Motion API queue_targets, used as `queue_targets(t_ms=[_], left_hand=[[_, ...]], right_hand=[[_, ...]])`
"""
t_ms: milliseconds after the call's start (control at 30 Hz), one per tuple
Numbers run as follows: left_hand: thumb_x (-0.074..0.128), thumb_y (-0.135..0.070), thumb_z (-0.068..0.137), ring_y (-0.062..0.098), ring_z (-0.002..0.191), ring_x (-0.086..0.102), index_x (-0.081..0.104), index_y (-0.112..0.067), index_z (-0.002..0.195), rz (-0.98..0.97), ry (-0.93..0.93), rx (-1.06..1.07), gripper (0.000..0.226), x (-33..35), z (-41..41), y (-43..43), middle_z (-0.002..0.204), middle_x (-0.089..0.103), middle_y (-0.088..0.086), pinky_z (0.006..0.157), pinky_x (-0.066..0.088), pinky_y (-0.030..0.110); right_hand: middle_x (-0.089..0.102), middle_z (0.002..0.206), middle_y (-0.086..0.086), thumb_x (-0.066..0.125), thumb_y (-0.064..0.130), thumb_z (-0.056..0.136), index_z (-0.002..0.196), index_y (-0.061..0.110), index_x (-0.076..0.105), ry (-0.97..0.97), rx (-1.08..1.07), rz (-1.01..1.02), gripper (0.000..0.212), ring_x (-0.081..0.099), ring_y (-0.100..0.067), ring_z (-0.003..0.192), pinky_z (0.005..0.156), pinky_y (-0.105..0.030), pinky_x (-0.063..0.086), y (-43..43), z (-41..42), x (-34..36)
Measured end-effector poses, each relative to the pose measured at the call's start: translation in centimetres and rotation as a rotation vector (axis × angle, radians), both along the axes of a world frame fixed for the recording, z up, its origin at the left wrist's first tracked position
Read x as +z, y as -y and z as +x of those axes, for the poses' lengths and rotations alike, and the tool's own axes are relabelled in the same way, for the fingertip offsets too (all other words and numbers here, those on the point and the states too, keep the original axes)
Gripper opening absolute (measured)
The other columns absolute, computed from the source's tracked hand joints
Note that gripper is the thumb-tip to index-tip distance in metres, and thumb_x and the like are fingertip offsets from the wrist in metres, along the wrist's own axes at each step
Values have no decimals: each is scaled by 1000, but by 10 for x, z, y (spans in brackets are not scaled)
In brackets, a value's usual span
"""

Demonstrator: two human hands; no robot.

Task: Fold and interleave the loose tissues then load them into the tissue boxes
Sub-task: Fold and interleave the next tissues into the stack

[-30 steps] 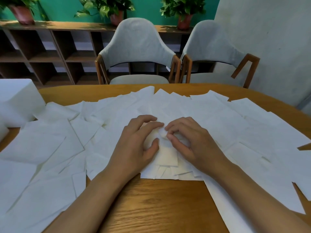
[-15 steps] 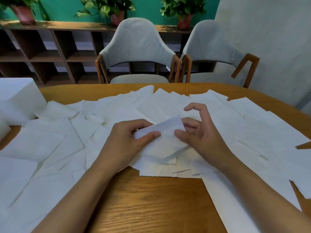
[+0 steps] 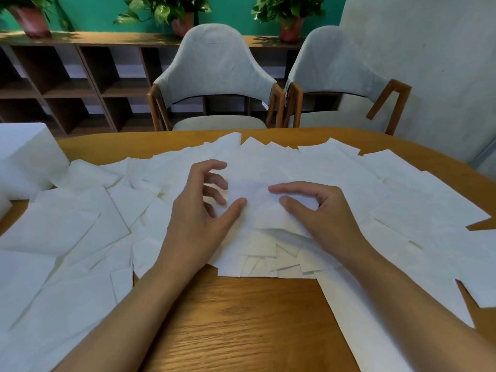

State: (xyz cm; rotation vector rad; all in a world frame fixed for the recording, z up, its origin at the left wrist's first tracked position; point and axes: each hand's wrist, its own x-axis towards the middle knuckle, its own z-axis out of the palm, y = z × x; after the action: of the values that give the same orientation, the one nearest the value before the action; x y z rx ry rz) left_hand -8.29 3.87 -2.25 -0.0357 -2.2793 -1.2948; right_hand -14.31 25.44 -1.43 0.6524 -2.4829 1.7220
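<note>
Loose white tissues cover most of the wooden table, overlapping one another. A fanned stack of folded tissues lies at the table's middle, in front of my hands. One tissue sits slightly raised over that stack, between my hands. My left hand has its fingers spread and loosely bent, and its thumb tip touches the tissue's left part. My right hand holds the tissue's right part between curled thumb and forefinger.
A white box-shaped block stands at the table's far left, and the corner of another shows below it. Two grey chairs stand behind the table. Bare wood shows at the near edge between my forearms.
The tissue that was held up and bent over has come down onto the stack. My left hand let go of it and spread its fingers; my right hand moved right along it.
</note>
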Motion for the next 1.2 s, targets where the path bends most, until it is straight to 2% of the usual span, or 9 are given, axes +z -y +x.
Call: queue_targets(t_ms=[200, 367, 600, 700, 800, 900, 1033, 1133, 1200], left_hand=[[66, -76, 73, 6, 84, 50, 54, -34, 95, -538, 57, -88, 49, -14, 5, -22, 89, 53, -16, 74, 46, 32], [59, -54, 78, 7, 79, 51, 59, -32, 88, -537, 59, -103, 25, -17, 2, -23, 84, 55, -15, 74, 47, 37], [59, -26, 83, 17, 77, 60, 64, -20, 85, -341, -49, -204, 9, -1, 11, -14, 82, 64, -8, 68, 49, 38], [58, -20, 84, 23, 68, 58, 67, -14, 84, -89, 26, -276, 11, 8, 17, -14, 75, 63, 0, 60, 43, 33], [55, -17, 82, 34, 67, 48, 58, -6, 74, 178, 94, -325, 14, 10, 13, -7, 70, 51, 15, 62, 35, 36], [58, -29, 73, 25, 63, 44, 52, -6, 68, 363, 146, -377, 24, 16, 9, 3, 67, 44, 13, 58, 34, 29], [59, -31, 68, 22, 66, 46, 51, -9, 69, 511, 230, -443, 24, 24, 10, 12, 73, 42, 11, 54, 38, 23], [63, -22, 78, 22, 74, 56, 60, -12, 74, 561, 244, -405, 11, 22, 8, 10, 78, 54, 10, 58, 44, 23], [63, -12, 95, 16, 77, 65, 71, -17, 82, 498, 239, -260, 16, 19, 7, 4, 81, 68, 4, 60, 46, 18]], right_hand=[[66, 127, 22, 62, 23, 99, 121, 36, 69, -61, -132, 47, 26, 54, 8, 120, 93, 1, 39, 5, -4, -10], [65, 128, 22, 62, 23, 99, 119, 40, 67, -39, -134, 56, 26, 54, 8, 120, 90, 3, 38, 6, -4, -11], [63, 129, 24, 62, 30, 99, 123, 37, 68, -8, -127, -4, 25, 52, 13, 118, 94, -6, 41, 2, -6, -9], [64, 127, 25, 54, 51, 93, 122, 35, 69, -12, -94, -29, 36, 53, 9, 120, 99, -13, 44, 0, -7, -6], [64, 127, 25, 45, 64, 88, 124, 33, 68, -41, -57, -81, 53, 53, 7, 122, 95, -5, 41, -2, -5, -2], [61, 125, 34, 38, 68, 85, 126, 32, 67, -52, -74, -142, 62, 52, 10, 122, 98, -4, 40, -5, -6, 2], [60, 124, 34, 34, 72, 82, 125, 33, 67, 18, -93, -138, 67, 52, 6, 123, 114, -37, 42, -4, -6, 6], [66, 118, 25, 42, 79, 81, 114, 39, 71, 93, 48, -149, 60, 60, -8, 118, 104, -48, 50, -1, 2, 7], [72, 104, 19, 59, 78, 77, 100, 37, 75, 162, 135, -171, 50, 67, -8, 104, 82, -30, 58, 2, 9, 8]])
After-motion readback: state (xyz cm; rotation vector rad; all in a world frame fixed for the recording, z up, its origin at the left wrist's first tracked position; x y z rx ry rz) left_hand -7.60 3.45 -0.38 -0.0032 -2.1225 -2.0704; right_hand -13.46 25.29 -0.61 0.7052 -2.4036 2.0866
